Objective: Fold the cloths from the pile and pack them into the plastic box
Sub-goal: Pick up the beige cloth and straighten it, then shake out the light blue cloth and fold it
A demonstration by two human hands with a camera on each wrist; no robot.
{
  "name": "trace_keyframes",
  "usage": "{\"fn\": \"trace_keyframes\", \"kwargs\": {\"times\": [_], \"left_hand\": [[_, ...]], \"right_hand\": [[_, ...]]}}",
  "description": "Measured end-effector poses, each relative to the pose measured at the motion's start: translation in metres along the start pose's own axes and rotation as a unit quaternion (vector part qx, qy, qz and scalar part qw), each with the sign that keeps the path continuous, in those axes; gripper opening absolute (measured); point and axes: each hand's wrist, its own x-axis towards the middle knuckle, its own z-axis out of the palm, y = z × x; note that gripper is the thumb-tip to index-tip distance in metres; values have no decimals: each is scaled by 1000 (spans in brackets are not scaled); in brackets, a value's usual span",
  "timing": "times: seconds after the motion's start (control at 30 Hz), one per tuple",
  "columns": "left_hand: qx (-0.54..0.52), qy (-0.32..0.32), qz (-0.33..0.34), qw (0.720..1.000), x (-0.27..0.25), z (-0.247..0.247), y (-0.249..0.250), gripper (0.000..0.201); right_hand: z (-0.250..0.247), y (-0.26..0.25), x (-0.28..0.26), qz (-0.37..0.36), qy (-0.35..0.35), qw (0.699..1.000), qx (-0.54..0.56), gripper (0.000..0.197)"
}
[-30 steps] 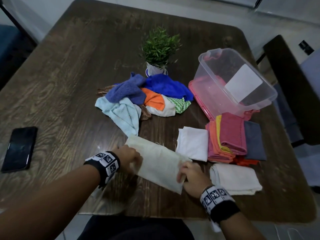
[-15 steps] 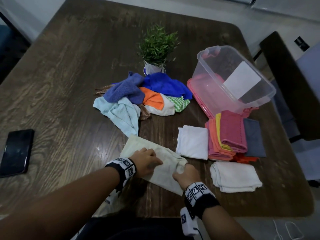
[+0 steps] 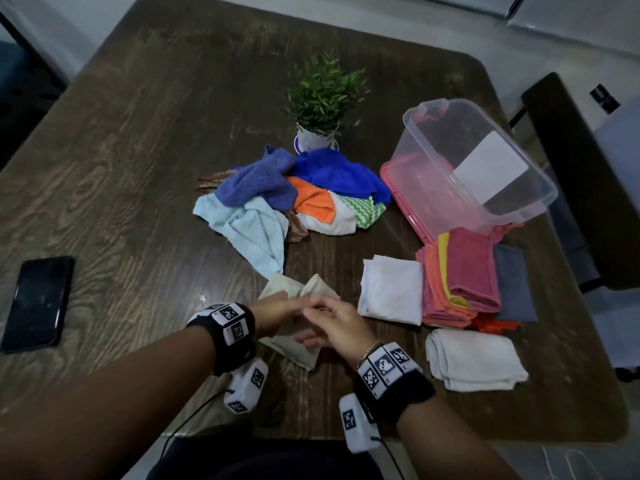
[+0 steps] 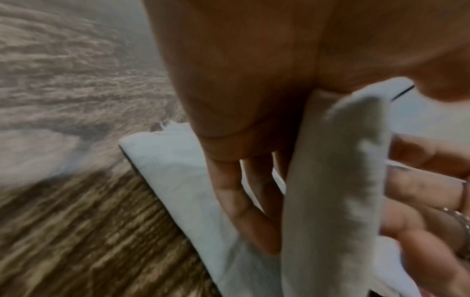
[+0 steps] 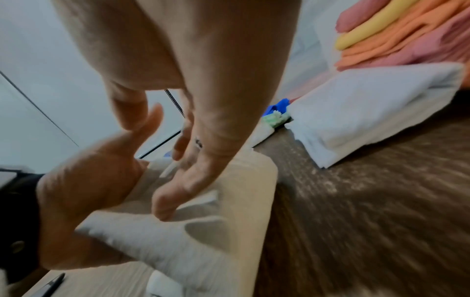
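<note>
Meeting now over the cream cloth (image 3: 297,289) (formerly flat), both hands.

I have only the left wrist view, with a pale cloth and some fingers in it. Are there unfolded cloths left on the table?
Observer: Yes. The head view shows a loose pile of cloths in front of a potted plant.
Operator: Where do the folded ones lie?
Observer: Outside the plastic box. A coloured stack lies beside it, and a white folded cloth lies next to the stack.
Operator: And the other hand, what does it do?
Observer: In the right wrist view, the right hand lays straight fingers on the cream cloth.
</note>
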Motion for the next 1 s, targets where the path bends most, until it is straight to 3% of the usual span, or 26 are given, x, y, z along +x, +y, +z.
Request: {"fn": "trace_keyframes", "kwargs": {"times": [0.07,0.13,0.2,0.3,0.4,0.57,0.7,0.77,0.9,1.0], "left_hand": [[51,62,14,997,0,-8,-2,30],[107,119,15,987,1,-19,-4,15],[240,179,22,954,1,-29,-6,18],[391,238,24,889,7,-33,-14,22],[410,231,-14,882,14,-34,-23,29],[394,245,-16,886,17,-32,-20,30],[293,242,-2,925,15,-35,-28,73],[246,228,-6,942,15,-41,-35,84],[184,148,26,971,8,-39,-29,60],[-26,51,98,994,1,-12,0,49]], "right_hand": [[0,2,4,-7,38,999,-24,13],[-11,12,10,1,130,989,-76,11],[-20,23,14,42,175,977,-113,14],[-18,36,20,108,161,974,-120,27],[-4,42,31,121,147,972,-140,41],[16,40,42,113,130,970,-168,37],[22,42,52,81,159,961,-210,39],[21,39,52,53,177,963,-198,35],[3,28,43,-5,181,980,-82,29],[-23,21,30,-48,194,980,16,30]]}}
